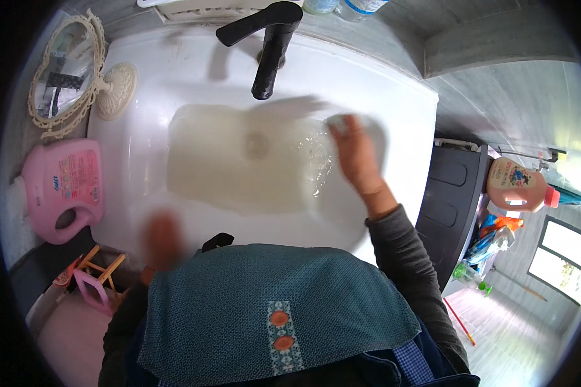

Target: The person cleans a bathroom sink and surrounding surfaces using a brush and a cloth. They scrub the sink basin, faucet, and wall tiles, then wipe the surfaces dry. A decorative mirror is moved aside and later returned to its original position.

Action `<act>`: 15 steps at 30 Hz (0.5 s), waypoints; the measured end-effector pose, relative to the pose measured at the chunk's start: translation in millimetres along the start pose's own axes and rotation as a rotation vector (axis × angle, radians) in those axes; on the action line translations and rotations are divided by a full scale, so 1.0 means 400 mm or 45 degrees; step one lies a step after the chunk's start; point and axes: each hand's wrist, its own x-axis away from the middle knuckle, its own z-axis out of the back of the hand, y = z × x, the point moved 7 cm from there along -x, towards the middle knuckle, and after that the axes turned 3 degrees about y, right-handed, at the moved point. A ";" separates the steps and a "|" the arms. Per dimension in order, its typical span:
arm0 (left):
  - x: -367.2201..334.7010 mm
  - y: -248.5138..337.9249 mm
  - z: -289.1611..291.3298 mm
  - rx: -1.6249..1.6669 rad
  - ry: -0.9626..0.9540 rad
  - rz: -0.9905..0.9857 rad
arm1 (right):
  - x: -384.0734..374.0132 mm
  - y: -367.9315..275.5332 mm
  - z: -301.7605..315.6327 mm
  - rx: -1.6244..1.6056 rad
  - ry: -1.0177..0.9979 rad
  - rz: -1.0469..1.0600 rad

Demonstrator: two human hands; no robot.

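Note:
A white sink [394, 84] with cloudy water [219, 161] in its basin lies in front of me. My right hand [355, 155] is over the basin's right side, its fingers curled in. Something small and pale shows at its fingertips, too indistinct to name. Ripples and bright glints lie in the water just left of this hand. Near the sink's front left edge, my left hand [163, 238] is smeared by motion, so its fingers cannot be read. Above the far side of the basin stands a black faucet [274, 55].
Left of the sink are an ornate cream mirror [113, 90] and a pink jug [68, 187]. A dark drawer cabinet [455, 187] stands to the right, with a peach-coloured bottle [516, 185] beyond it. A pink-and-wood stool [97, 284] is at lower left.

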 end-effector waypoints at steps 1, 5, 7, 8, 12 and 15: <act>0.002 -0.002 -0.003 0.015 0.001 0.013 | -0.037 0.032 0.059 -0.009 0.091 -0.121; -0.013 0.014 0.016 0.029 -0.001 0.002 | -0.124 0.187 0.216 0.195 0.601 -0.119; -0.016 0.015 0.015 0.037 -0.004 -0.021 | -0.162 0.262 0.196 0.511 0.657 -0.099; -0.016 0.011 0.010 0.047 -0.008 -0.025 | -0.182 0.286 0.184 0.674 0.685 -0.082; -0.008 0.013 0.008 0.002 -0.013 0.053 | -0.245 0.198 0.059 0.550 0.561 -0.225; -0.015 0.013 0.011 0.001 -0.009 0.035 | -0.251 0.134 -0.020 0.587 0.496 -0.133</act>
